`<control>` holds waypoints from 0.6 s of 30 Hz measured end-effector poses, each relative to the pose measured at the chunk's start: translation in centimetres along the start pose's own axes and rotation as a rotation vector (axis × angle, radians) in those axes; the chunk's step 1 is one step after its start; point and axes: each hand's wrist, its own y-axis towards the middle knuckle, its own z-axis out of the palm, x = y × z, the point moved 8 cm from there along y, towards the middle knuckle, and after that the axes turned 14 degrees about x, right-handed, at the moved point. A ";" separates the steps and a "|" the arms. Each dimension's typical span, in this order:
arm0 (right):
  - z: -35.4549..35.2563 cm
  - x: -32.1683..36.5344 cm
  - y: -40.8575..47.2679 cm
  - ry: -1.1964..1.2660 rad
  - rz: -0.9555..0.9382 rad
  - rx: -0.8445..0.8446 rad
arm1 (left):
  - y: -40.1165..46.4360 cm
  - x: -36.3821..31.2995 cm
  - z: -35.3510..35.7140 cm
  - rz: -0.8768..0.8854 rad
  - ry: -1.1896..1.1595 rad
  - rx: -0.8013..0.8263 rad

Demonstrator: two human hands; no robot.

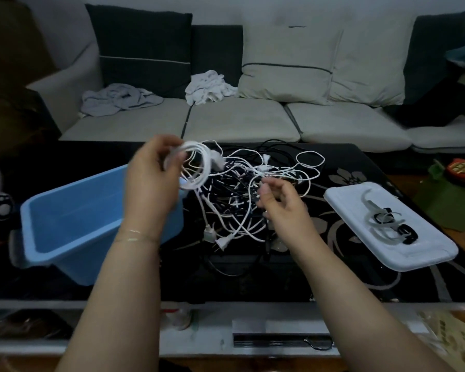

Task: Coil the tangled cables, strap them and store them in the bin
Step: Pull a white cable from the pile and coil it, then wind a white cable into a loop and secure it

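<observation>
A tangle of white and black cables [253, 200] lies in the middle of the dark table. My left hand [151, 178] holds a coiled loop of white cable [199, 167] up above the pile's left side; the loop's tail runs down into the tangle. My right hand [279, 202] hovers over the pile's right part with its fingers loosely curled, and a thin white strand seems to pass by its fingertips. A light blue bin [73, 224] stands tilted at the left. At the right, a white lid [414, 237] carries several clear and black straps [389, 224].
The black floral-patterned table [346, 277] has a grey front edge with a shelf below. A sofa [239, 116] with cushions and crumpled cloths stands behind it. A green bag [451, 202] and a red packet sit on the floor at the far right.
</observation>
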 end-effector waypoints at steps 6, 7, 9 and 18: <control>2.1 -1.2 0.0 -0.061 0.046 0.016 | 0.8 4.6 -7.6 -0.159 0.085 -0.211; 2.3 -1.4 0.0 -0.076 0.064 0.021 | 0.8 5.5 -7.8 -0.209 0.112 -0.192; 2.5 -1.9 -0.1 -0.089 0.095 0.029 | 0.9 6.9 -7.6 -0.306 0.190 -0.135; 3.2 -3.5 0.3 -0.203 0.183 0.080 | 1.2 9.2 -4.7 -0.537 0.520 0.129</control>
